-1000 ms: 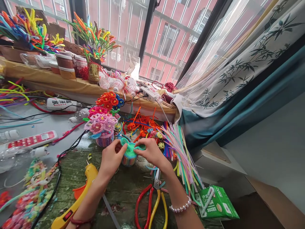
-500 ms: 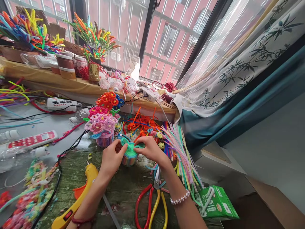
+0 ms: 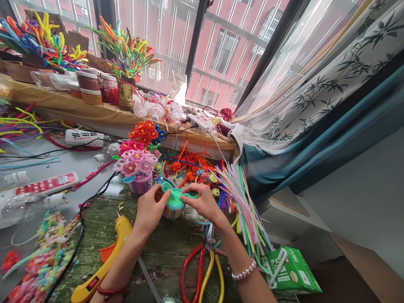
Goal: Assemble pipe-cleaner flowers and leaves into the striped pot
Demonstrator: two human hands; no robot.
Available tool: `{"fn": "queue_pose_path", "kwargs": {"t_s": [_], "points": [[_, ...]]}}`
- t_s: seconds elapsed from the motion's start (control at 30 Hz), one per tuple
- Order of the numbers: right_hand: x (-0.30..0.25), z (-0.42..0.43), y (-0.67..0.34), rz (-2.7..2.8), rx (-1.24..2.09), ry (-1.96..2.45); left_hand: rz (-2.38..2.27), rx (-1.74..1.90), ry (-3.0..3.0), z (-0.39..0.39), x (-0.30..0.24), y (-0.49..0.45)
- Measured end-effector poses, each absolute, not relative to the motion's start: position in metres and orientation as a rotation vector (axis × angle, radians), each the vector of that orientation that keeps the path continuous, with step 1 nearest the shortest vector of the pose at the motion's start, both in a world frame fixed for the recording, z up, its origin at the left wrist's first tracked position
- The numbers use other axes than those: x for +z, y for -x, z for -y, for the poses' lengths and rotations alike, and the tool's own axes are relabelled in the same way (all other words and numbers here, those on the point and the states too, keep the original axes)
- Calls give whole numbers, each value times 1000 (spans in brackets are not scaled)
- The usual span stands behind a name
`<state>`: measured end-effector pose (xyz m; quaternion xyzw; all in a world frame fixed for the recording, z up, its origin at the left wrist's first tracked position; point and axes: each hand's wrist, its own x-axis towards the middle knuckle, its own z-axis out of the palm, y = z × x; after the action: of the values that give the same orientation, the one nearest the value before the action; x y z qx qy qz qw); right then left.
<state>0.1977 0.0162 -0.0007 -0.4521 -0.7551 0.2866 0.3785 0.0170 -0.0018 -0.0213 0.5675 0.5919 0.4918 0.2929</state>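
Note:
A small striped cup topped with teal pipe-cleaner loops (image 3: pixel 173 204) stands on the green mat in front of me. My left hand (image 3: pixel 150 210) curls round its left side, thumb and fingers pinching the teal loops at the rim. My right hand (image 3: pixel 204 203) pinches a teal pipe-cleaner strand (image 3: pixel 190 195) at the cup's right edge. A pearl bracelet is on my right wrist. A finished cup of pink pipe-cleaner flowers (image 3: pixel 137 167) stands just behind, with red and magenta flower bunches beyond it.
A yellow glue gun (image 3: pixel 105 261) lies at the lower left, red and yellow scissors (image 3: pixel 202 269) below my right hand. A bundle of pastel pipe cleaners (image 3: pixel 243 202) and a green carton (image 3: pixel 292 271) sit at the right. A remote (image 3: pixel 47 184), cables and flower pots crowd the left and the sill.
My hands and the cup have barely shifted. My right fingers have drawn the teal strand a little further out to the right of the rim.

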Motion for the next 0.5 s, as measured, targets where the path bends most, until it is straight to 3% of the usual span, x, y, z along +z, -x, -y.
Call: {"fn": "queue_pose_path", "kwargs": {"t_s": [0.5], "points": [[-16, -10, -201, 1847, 706, 1131, -1570, 1283, -1536, 1, -24, -18]]}}
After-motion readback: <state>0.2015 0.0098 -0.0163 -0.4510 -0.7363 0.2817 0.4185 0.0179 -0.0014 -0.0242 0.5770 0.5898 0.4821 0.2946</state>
